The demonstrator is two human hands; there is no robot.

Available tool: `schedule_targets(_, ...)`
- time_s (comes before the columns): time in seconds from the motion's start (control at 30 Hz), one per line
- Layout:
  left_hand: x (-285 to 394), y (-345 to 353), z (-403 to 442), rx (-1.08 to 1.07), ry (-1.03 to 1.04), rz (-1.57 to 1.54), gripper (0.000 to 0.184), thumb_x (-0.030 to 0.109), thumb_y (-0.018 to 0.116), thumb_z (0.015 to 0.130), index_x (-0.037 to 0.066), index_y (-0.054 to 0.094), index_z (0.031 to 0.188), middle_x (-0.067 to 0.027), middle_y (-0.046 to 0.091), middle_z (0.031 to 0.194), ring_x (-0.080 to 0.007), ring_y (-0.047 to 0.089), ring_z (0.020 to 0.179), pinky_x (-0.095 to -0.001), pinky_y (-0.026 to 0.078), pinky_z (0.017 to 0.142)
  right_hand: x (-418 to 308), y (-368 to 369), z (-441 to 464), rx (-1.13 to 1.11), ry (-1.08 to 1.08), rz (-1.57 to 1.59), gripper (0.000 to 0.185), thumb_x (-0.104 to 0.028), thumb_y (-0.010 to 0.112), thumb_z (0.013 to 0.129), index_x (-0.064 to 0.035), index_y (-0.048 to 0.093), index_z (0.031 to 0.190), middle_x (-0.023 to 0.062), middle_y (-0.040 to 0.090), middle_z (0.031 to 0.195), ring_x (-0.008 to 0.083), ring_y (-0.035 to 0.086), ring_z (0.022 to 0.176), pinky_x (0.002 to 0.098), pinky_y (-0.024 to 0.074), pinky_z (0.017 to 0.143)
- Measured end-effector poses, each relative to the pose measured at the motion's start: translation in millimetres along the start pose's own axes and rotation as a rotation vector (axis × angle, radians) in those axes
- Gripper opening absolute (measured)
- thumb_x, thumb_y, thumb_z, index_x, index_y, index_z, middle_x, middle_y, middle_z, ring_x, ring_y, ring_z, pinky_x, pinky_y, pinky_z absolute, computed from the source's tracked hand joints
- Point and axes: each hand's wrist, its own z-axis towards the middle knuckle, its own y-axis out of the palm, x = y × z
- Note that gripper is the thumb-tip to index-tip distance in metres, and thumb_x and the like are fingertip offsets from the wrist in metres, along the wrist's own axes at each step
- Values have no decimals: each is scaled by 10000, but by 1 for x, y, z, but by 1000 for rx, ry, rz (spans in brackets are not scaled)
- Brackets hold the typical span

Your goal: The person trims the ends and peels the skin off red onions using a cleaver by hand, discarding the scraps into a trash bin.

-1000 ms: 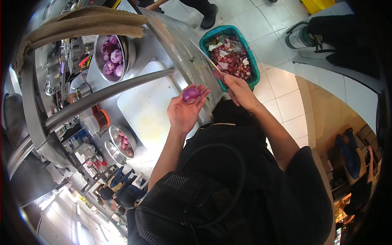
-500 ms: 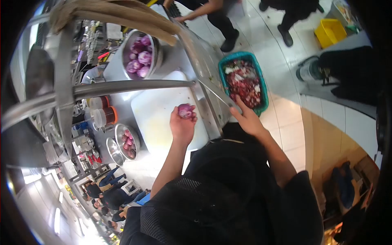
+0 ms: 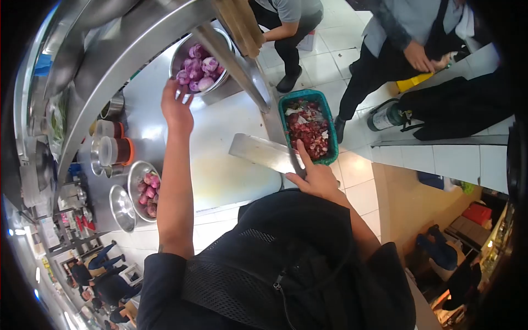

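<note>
My left hand (image 3: 177, 104) is stretched out with its fingers apart, beside the near rim of a metal bowl of peeled purple onions (image 3: 204, 83). No onion shows in it. My right hand (image 3: 316, 177) grips a wide-bladed knife (image 3: 264, 152) by the handle, the blade lying flat above the white cutting board (image 3: 217, 181). A second metal bowl (image 3: 133, 184) with smaller reddish onions stands at the left, next to a bare metal bowl (image 3: 122, 209). Right of the board, lower down, a teal bin (image 3: 332, 124) holds onion peels.
A metal rail (image 3: 234, 69) crosses over the counter. Containers with orange rims (image 3: 114, 150) stand at the left. Two people, one crouching (image 3: 286, 27) and one at the upper right (image 3: 379, 60), are beyond the bin. A green cylinder (image 3: 386, 116) stands at the right.
My left hand has moved up and left to the onion bowl and no longer holds the onion. The knife has swung over the board. A person has come closer at the upper right.
</note>
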Motion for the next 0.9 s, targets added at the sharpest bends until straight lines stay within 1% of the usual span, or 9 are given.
schedule_targets(0.17,-44,-62,-54,7,-2,206,432,309,600,1008,49,574,1352,-81,603,1297,-229,596,1125,-385,521,888,-37,20,-4,69,-20,-70,906,-559,597,940,-175,148,1627,255,675,730,483,675,733,545,530,710)
schedule_targets(0.23,-61,-98,-78,21,-9,233,393,264,602,1003,41,593,1327,-84,622,1263,-208,616,1063,-367,533,854,-61,19,-7,-90,125,-35,789,-479,611,956,-201,260,1605,270,714,939,467,695,841,509,553,770)
schedule_targets(0.33,-69,-158,-94,87,35,317,367,196,629,969,24,618,1293,-90,650,1198,-177,629,967,-350,542,808,-42,73,-2,233,-270,58,642,-340,654,941,-242,434,1536,213,569,1412,403,652,1143,420,544,956)
schedule_targets(0.47,-20,-212,-95,209,111,406,355,168,659,939,-1,640,1251,-97,671,1144,-169,633,919,-332,542,780,-65,87,4,199,-335,-1,637,-285,751,887,-200,524,1476,215,608,1366,408,661,1131,395,554,917)
schedule_targets(0.53,3,-266,-79,277,228,720,367,156,679,906,-12,648,1231,-122,691,1100,-191,645,923,-333,538,786,-83,89,7,155,-303,1,627,-297,758,883,-198,539,1463,216,621,1345,409,673,1098,399,559,888)
schedule_targets(0.6,19,-326,-57,338,108,826,360,178,698,875,0,680,1187,-175,699,1106,-289,664,961,-385,541,824,-92,93,9,108,-269,1,618,-310,764,880,-196,555,1450,217,633,1324,410,685,1065,402,564,859)
schedule_targets(0.7,27,-403,-39,324,284,1426,383,294,729,843,32,721,1122,-236,696,1097,-420,663,996,-488,530,881,-96,99,14,139,-337,-22,603,-342,752,890,-220,558,1448,216,654,1284,407,709,958,421,565,813)
schedule_targets(0.8,38,-392,-32,62,-67,1680,473,441,745,800,80,740,1106,-223,723,1018,-412,691,994,-504,539,882,-115,91,10,50,-218,-100,584,-436,717,906,-265,562,1442,200,725,1057,393,709,768,439,562,729)
schedule_targets(0.9,30,-390,-12,-34,-64,1735,485,456,739,792,90,734,1110,-209,738,995,-389,704,991,-500,544,868,-117,89,8,12,-172,-138,619,-440,739,895,-305,537,1464,200,663,726,328,660,647,393,520,648)
